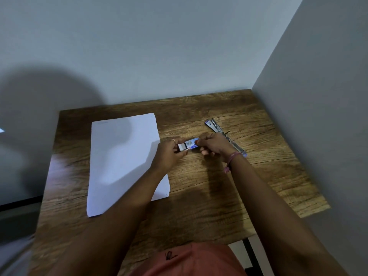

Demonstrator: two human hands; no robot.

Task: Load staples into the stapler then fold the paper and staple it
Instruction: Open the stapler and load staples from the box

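Both hands are on the staple box (189, 145): left hand (169, 154) pinches the white inner tray end, right hand (213, 146) closes round the blue sleeve, just above the counter (199, 196). Light, flimsy card, so grip the sides, don't crush. Stapler (225, 136) lies opened flat just beyond the right hand, steel and rigid. Paper sheet (119, 156) sits unfolded beside and under the left forearm; thin, creases easily.

Dim, soft-focus view; shadows fall left, edges warped.
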